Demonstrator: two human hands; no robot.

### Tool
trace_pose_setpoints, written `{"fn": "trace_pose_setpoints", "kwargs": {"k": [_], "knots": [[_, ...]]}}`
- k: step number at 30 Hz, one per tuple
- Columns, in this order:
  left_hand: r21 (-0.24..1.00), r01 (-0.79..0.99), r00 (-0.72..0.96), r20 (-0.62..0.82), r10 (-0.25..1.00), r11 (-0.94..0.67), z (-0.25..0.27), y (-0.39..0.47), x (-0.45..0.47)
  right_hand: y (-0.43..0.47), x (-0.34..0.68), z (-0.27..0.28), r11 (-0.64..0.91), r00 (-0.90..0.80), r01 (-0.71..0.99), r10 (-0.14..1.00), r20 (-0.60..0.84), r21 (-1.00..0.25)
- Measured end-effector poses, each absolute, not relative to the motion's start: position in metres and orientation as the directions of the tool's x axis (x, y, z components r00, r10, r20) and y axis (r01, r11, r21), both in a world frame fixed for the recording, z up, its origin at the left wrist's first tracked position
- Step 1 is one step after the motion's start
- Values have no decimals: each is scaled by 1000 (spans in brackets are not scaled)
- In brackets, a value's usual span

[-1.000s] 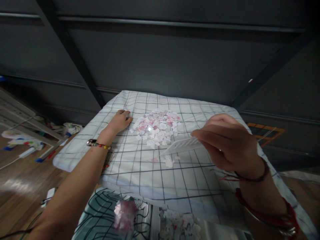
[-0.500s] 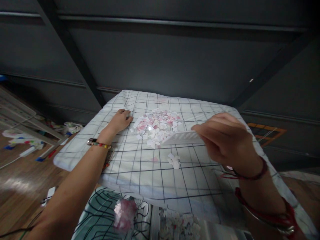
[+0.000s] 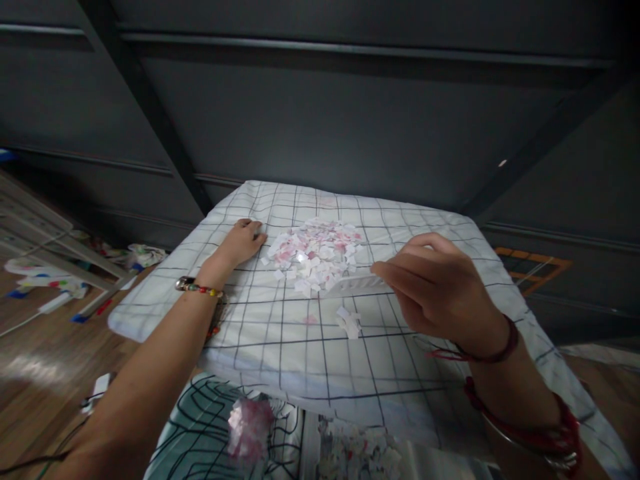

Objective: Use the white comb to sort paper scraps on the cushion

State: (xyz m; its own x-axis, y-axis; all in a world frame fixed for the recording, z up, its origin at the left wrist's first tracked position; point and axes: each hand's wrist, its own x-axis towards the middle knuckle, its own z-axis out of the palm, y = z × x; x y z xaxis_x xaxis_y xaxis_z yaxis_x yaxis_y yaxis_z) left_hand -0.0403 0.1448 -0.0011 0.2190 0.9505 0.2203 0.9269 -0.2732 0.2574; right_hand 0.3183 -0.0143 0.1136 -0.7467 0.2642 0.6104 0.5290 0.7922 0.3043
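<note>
White slotted piece [image 3: 357, 285], one: pinched in the right hand [image 3: 435, 287], held at the near right edge of paper scraps [image 3: 315, 250] heaped on checked cloth [image 3: 290, 347]. Left hand [image 3: 241, 243]: rested beside the heap, grip released.

No readable text, label, brand, number or sign in view. Any print on paper scraps [image 3: 317, 250] or pink bundle [image 3: 250, 429] too small, blurred.
</note>
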Motion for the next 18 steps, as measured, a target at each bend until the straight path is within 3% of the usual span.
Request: {"fn": "trace_pose_setpoints", "kwargs": {"k": [6, 12, 18], "knots": [[251, 936, 201, 199, 959, -248, -1, 145, -40, -14, 323, 115, 761, -698, 570, 249, 671, 310], [238, 938, 210, 196, 958, -254, -1, 145, -40, -9, 325, 113, 717, -728, 597, 297, 618, 359], [235, 938, 213, 188, 959, -254, -1, 145, -40, -12, 323, 113, 764, -737, 560, 284, 613, 320]]}}
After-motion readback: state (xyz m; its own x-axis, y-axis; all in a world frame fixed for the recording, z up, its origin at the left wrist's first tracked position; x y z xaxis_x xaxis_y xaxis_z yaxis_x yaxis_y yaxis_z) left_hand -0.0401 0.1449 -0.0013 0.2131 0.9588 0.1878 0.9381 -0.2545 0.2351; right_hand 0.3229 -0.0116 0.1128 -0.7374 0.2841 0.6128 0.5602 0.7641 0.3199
